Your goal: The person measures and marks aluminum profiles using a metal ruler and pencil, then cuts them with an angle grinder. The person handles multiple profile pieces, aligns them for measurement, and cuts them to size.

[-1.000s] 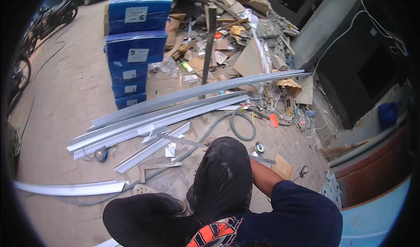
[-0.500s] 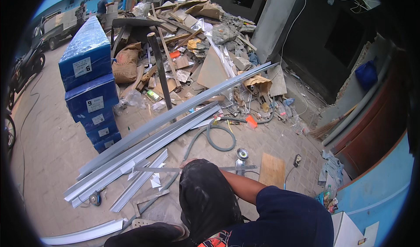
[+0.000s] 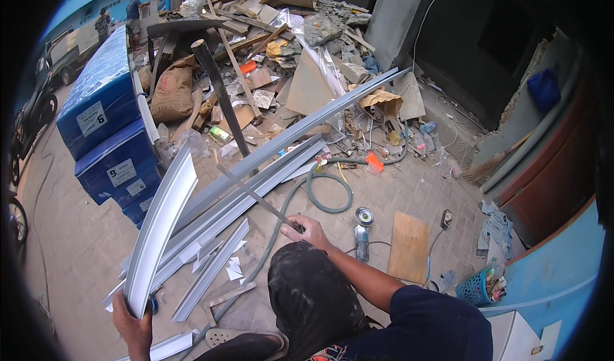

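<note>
My left hand (image 3: 132, 326) grips the lower end of a short white metal channel (image 3: 161, 223), which stands tilted upward in front of the blue boxes. In my right hand (image 3: 308, 232), beside my bent knee, is a thin flat metal bar (image 3: 256, 197) that slants up to the left over the long channels. Long grey metal channels (image 3: 275, 145) lie diagonally across the ground ahead. Shorter white channel pieces (image 3: 214, 268) and scraps (image 3: 234, 270) lie between my hands. Just right of my right hand, an angle grinder (image 3: 362, 236) rests on the paving, its disc uppermost.
Blue boxes (image 3: 109, 115) are stacked at the left. A rubble heap (image 3: 300, 47) with a slanting post (image 3: 220, 95) fills the far middle. A grey hose (image 3: 329, 211) coils ahead. A wooden board (image 3: 409, 246) and a blue basket (image 3: 473, 289) lie to the right.
My left hand has come into view, raising the short white channel off the ground. My right hand has risen from behind the knee, and the bar now points up to the left.
</note>
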{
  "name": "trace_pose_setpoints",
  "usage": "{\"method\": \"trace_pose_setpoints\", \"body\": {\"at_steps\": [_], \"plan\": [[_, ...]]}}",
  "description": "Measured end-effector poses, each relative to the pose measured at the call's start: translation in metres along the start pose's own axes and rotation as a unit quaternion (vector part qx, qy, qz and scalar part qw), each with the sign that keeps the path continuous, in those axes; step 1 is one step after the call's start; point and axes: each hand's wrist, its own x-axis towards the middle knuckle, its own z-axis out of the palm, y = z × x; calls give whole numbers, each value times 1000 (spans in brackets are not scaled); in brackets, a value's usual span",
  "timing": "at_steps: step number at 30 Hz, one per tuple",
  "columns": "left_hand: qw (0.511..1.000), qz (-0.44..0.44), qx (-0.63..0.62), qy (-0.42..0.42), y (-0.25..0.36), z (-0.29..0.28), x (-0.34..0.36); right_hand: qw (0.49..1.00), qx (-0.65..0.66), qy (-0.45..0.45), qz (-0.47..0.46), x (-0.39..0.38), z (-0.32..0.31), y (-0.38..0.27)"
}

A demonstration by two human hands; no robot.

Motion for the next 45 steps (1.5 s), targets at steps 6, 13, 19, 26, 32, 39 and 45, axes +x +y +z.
{"method": "trace_pose_setpoints", "body": {"at_steps": [6,13,19,26,32,39,45], "plan": [[986,23,31,-160,81,46,41,974,190,115,-48,36,-2,-22],[963,-14,88,-255,87,59,26,979,193,61,34,47,-3,-14],[959,18,124,-255,106,74,50,980,198,-16,23,64,36,-31],[950,159,-9,-268,152,189,39,958,280,62,23,96,25,-46],[933,6,-67,-354,59,314,22,974,128,166,87,100,-17,-87],[917,-199,148,-313,-69,357,-30,978,38,201,-41,110,-14,-122],[934,-150,53,-319,-51,345,-47,990,20,96,100,115,8,-104]]}}
